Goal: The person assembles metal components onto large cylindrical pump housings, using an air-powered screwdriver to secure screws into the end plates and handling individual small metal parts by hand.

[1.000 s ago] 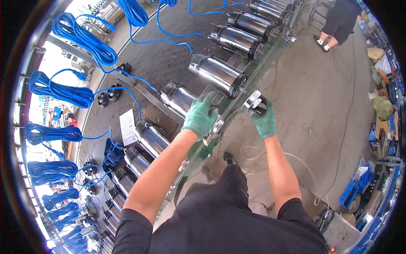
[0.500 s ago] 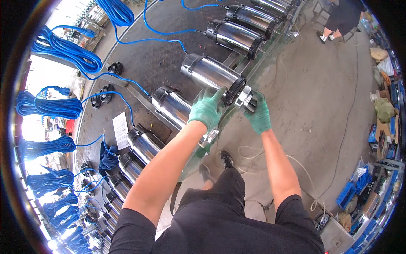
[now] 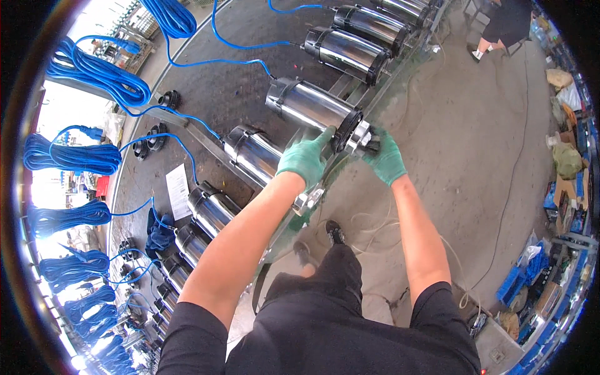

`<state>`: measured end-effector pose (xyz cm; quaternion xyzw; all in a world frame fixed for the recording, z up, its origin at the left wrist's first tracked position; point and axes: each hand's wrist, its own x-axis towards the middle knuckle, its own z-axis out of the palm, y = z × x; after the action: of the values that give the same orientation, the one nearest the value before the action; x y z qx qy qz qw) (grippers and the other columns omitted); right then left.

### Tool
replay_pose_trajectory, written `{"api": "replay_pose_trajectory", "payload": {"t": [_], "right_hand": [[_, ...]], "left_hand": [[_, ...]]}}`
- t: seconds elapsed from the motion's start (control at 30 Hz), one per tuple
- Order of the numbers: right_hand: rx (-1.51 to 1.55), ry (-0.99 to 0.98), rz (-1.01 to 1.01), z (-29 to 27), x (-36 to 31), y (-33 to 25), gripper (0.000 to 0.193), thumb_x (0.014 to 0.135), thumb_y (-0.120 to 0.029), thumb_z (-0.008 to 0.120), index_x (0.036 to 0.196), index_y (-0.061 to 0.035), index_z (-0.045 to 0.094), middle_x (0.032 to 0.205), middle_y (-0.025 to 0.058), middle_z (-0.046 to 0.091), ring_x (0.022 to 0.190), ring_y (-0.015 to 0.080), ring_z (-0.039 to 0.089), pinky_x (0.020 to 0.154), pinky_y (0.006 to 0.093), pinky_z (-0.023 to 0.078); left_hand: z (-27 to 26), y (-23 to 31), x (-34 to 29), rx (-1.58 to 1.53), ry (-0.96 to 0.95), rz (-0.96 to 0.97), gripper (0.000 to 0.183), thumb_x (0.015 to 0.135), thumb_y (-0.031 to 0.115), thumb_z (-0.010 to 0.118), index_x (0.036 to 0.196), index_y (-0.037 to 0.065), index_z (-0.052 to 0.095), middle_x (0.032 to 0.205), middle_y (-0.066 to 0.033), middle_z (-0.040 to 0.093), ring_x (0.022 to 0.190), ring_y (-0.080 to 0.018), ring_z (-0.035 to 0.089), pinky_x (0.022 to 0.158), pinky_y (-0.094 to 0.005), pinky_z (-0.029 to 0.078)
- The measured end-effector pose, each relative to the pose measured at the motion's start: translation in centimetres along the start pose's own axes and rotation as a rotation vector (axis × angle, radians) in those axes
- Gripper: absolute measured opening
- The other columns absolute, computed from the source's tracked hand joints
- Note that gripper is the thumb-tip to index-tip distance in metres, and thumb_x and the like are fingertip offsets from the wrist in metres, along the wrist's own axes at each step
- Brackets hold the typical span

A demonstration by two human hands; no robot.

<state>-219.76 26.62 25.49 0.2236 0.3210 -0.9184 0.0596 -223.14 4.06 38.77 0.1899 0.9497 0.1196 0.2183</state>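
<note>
A shiny steel motor cylinder [image 3: 312, 105] with black end caps lies on the dark bench, a blue cable at its far end. My left hand [image 3: 302, 164], in a green glove, grips the near end of that motor, one digit against its black end cap [image 3: 345, 131]. Its other fingers are partly blurred and hidden beside the body. My right hand [image 3: 386, 157], gloved likewise, closes round a silver metal fitting [image 3: 359, 137] at the end cap. A dark part shows under the right fingers, its kind unclear. Below my left hand, another silver fitting [image 3: 308, 200] sits on the neighbouring motor [image 3: 253, 152].
Similar motors [image 3: 347, 53] lie in a row along the bench [image 3: 231, 87]. Coiled blue cables [image 3: 72, 154] hang at the left. Black round parts [image 3: 150, 140] and a paper sheet [image 3: 179, 190] lie there too. A person [image 3: 503, 28] is at the upper right; bins [image 3: 512, 284] line the right side.
The silver fitting in my right hand is now closer against the black end cap. My right hand has turned a little, and its forearm has swung slightly right.
</note>
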Motion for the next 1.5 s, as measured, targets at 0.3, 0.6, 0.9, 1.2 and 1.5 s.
{"api": "replay_pose_trajectory", "payload": {"t": [0.3,0.6,0.9,1.2,1.5], "right_hand": [[0.017,0.039,0.020,-0.1,0.1,0.0,0.019,0.101,-0.027,0.057,0.112,-0.0122,0.064,0.101,0.0057,0.065,0.092,0.0222,0.064,0.083,0.0430,0.060],[-0.388,-0.014,-0.186,-9.0,-5.7,7.5,0.029,0.102,-0.031,0.058,0.120,-0.0080,0.061,0.102,0.0051,0.066,0.093,0.0226,0.065,0.090,0.0377,0.055],[-1.726,0.243,0.613,-24.5,-31.3,18.7,0.057,0.088,-0.046,0.064,0.131,-0.0085,0.064,0.127,0.0144,0.068,0.119,0.0385,0.063,0.103,0.0472,0.050],[-1.539,0.673,0.330,-21.7,-61.4,28.1,0.038,0.091,-0.029,0.062,0.120,-0.0059,0.069,0.113,0.0155,0.072,0.097,0.0312,0.072,0.085,0.0438,0.058],[-1.283,1.455,0.025,-26.9,-77.1,25.4,0.033,0.089,-0.029,0.066,0.113,-0.0082,0.070,0.114,0.0185,0.069,0.111,0.0378,0.063,0.095,0.0449,0.052]], "left_hand": [[-0.9,0.6,-0.6,0.063,-0.038,-0.013,0.081,0.089,0.011,0.057,0.160,0.035,0.026,0.161,-0.0268,0.029,0.139,-0.0429,0.045,0.111,-0.0456,0.045],[-1.8,-2.4,-10.1,-0.456,0.205,0.288,0.072,0.093,0.012,0.060,0.159,0.017,0.031,0.150,-0.0165,0.051,0.134,-0.0347,0.054,0.111,-0.0405,0.045],[2.3,-7.7,-29.8,-1.091,0.098,0.169,0.064,0.103,0.029,0.061,0.155,0.003,0.035,0.135,-0.0178,0.061,0.117,-0.0250,0.063,0.100,-0.0370,0.051],[9.4,-5.7,-33.3,-1.037,-0.376,0.484,0.060,0.100,0.024,0.066,0.149,-0.001,0.044,0.131,-0.0139,0.064,0.115,-0.0229,0.064,0.098,-0.0363,0.050],[16.5,-4.3,-35.7,-0.928,-0.517,0.492,0.052,0.099,0.019,0.065,0.145,0.000,0.050,0.127,-0.0112,0.066,0.107,-0.0190,0.065,0.091,-0.0318,0.053]]}}
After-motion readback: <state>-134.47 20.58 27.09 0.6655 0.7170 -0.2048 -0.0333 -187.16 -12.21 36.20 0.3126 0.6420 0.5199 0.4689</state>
